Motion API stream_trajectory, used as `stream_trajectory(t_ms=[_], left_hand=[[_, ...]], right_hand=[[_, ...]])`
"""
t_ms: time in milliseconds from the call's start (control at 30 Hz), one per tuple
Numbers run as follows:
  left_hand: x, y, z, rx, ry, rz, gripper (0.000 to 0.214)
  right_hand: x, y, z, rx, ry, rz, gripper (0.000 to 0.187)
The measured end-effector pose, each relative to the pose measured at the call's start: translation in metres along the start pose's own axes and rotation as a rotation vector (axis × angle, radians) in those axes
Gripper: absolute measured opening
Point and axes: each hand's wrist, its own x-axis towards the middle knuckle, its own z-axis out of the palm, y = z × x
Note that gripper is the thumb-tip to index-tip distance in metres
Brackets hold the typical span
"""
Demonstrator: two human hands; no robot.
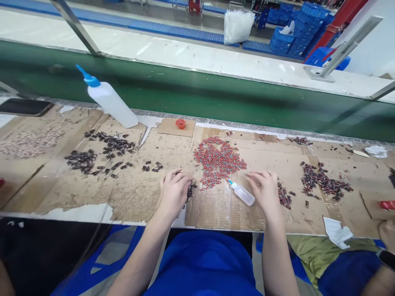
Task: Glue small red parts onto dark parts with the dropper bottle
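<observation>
My left hand (pixel 174 192) rests on the cardboard-covered bench (pixel 138 193), its fingers curled over a small clump of dark parts (pixel 191 191). My right hand (pixel 264 190) lies beside a small clear squeeze bottle (pixel 243 193) with a blue tip. Its fingers are loosely bent and touch the bottle's side. Between and just beyond both hands spreads a pile of small red and grey parts (pixel 218 159).
A large white squeeze bottle (pixel 109 100) with a blue nozzle stands at the back left. Dark parts lie in heaps at the left (pixel 101 154) and the right (pixel 324 181). A red cap (pixel 180 123), a phone (pixel 24 107), a green conveyor belt (pixel 216 96) behind. Another person's arm (pixel 387 242) at right.
</observation>
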Motion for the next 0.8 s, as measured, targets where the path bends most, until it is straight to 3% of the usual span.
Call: stream_trajectory(t_ms=[167, 267, 400, 567, 800], left_hand=[[-0.001, 0.002, -0.006, 0.047, 0.049, -0.004, 0.028], [-0.001, 0.0, -0.01, 0.085, 0.07, -0.028, 0.025], [0.0, 0.005, -0.007, 0.082, -0.001, -0.003, 0.022], [0.001, 0.012, 0.006, 0.098, -0.132, 0.06, 0.025], [0.007, 0.009, 0.008, 0.117, -0.247, 0.075, 0.026]], right_hand=[[0.043, -0.009, 0.026, 0.059, -0.292, -0.078, 0.021], [0.055, -0.012, 0.035, 0.061, -0.36, -0.126, 0.027], [0.058, -0.019, 0.035, 0.048, -0.399, -0.175, 0.028], [0.043, -0.028, 0.013, -0.011, -0.341, -0.141, 0.024], [-0.016, -0.014, -0.011, -0.043, -0.3, -0.019, 0.041]])
